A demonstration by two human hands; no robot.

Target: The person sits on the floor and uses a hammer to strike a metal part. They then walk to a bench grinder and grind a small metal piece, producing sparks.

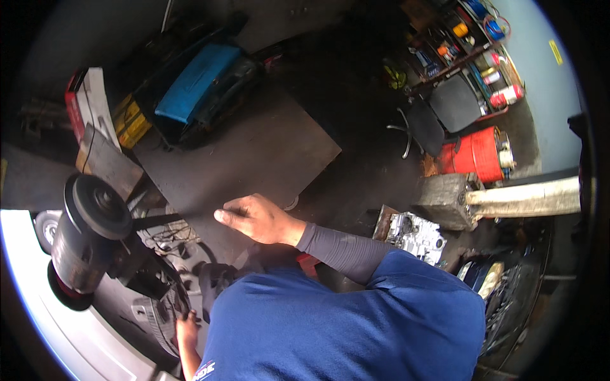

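My right hand [264, 219] reaches leftward across my front, with its back toward me. Its fingers curl in and the thumb points left; what lies inside them is hidden. Lower left, my left hand [188, 328] has its fingers bent against a dark, narrow shape whose kind I cannot make out. A grey ribbed grille [152, 317] lies beside that hand. To the left of my right hand stands a dark bench grinder [79, 251] with a round wheel [100, 198]. From it a dark bar [155, 221] extends toward the right hand.
Ahead lies a flat brown sheet [254, 155], with a blue panel [198, 81] beyond it. At right are a black chair [454, 103], a red drum [473, 155], a wooden block [445, 200] and a silver metal casting [416, 236]. A pale car body [82, 336] borders the lower left.
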